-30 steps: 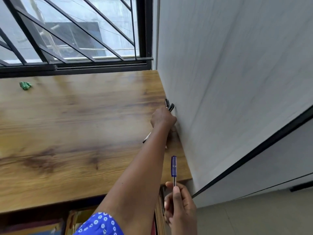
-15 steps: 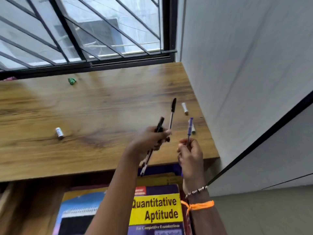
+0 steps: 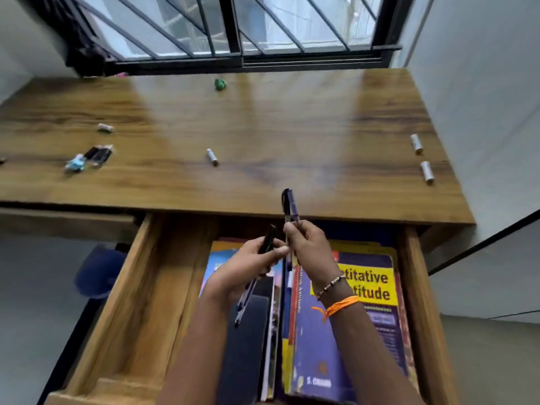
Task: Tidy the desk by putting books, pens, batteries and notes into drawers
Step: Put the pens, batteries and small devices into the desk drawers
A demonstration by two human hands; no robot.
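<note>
Over open wooden drawer (image 3: 140, 302): I see both hands gripping dark pens, left hand (image 3: 251, 267), right hand (image 3: 309, 247); books stowed, white cylindrical batteries (image 3: 212, 156) still on desk.

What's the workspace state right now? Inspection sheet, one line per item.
Surface: wooden desk, drawer below pulled open.
Job's things: books in the drawer; four white batteries lie on the desk; pens in both hands.
Clutter: green scrap near the window; small dark and blue items at left, blurred.
Hands: left hand grips dark pens; right hand pinches two pens upright.
Cables: nothing seen.
Surroundings: barred window behind, white panel at right.
</note>
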